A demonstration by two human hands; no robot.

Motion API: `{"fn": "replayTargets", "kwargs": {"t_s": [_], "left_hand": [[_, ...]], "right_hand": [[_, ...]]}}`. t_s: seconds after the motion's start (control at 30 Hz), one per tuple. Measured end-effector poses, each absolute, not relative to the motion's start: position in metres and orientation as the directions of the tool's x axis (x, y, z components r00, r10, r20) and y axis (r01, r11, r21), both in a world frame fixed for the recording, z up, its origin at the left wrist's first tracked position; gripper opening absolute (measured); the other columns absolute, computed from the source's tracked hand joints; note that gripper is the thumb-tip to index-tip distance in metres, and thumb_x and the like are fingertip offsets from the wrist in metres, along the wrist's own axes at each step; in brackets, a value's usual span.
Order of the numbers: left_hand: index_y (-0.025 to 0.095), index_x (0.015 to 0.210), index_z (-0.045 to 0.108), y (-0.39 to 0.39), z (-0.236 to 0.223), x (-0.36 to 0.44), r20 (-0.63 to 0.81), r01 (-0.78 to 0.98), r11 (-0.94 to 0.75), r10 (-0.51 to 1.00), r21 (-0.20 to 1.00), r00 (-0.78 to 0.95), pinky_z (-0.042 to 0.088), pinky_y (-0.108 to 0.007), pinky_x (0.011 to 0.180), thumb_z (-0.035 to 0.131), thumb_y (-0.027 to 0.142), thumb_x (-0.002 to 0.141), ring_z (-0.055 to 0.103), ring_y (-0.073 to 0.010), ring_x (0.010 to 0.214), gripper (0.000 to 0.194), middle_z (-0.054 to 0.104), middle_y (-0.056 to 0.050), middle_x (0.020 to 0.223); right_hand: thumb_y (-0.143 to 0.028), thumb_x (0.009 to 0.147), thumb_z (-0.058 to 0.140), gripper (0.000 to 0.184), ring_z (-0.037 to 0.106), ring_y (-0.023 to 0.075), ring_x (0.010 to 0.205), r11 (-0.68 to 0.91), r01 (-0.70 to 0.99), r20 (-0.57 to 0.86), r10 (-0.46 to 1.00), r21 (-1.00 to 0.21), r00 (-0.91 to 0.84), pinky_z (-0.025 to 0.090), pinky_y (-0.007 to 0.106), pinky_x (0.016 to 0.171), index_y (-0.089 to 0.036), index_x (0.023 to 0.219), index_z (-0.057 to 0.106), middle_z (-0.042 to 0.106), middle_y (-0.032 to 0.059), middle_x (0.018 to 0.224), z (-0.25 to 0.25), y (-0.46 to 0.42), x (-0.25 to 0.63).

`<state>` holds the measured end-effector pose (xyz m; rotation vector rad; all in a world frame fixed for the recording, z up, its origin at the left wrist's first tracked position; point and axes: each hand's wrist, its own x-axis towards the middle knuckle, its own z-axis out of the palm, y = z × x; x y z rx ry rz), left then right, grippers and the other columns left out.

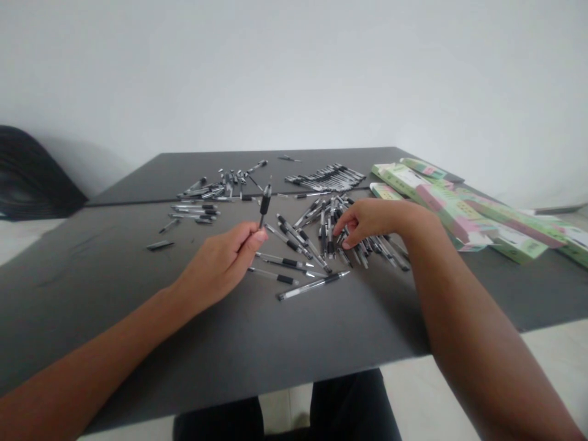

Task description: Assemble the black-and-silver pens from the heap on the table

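My left hand (229, 254) is closed, thumb and fingers pinching a pen (265, 201) with a black grip, its tip pointing up above the table. My right hand (362, 222) reaches down onto a heap of pens (324, 229). Its thumb and forefinger are bent and a little apart at the pens, with nothing plainly held between them; its other fingers are partly hidden. In front of the heap lies a single clear pen (315, 285) with a black grip, slanting across the table. Several more loose pens (282, 260) lie between my two hands.
A row of pens (328, 177) lies side by side at the back, and another scattered group (220, 187) is at the back left. Green and pink cardboard boxes (441, 199) are piled on the right. A seam crosses the dark table (220, 349). A black chair (32, 174) stands left.
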<state>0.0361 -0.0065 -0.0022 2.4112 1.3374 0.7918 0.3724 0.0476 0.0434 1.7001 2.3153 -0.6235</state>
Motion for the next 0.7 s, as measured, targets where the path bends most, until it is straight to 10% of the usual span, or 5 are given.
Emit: {"fn": "replayTargets", "kwargs": {"t_s": [0.7], "left_hand": [[0.024, 0.093, 0.058, -0.006, -0.002, 0.037, 0.306, 0.689, -0.527, 0.85, 0.497, 0.43, 0.037, -0.03, 0.062, 0.04, 0.048, 0.109, 0.06, -0.0177, 0.059, 0.034, 0.058, 0.004, 0.062]], "right_hand": [[-0.045, 0.087, 0.076, 0.037, 0.071, 0.0208, 0.081, 0.279, 0.944, -0.245, 0.917, -0.174, -0.316, 0.047, 0.029, 0.072, -0.024, 0.115, 0.086, 0.081, 0.0052, 0.097, 0.037, 0.052, 0.358]]}}
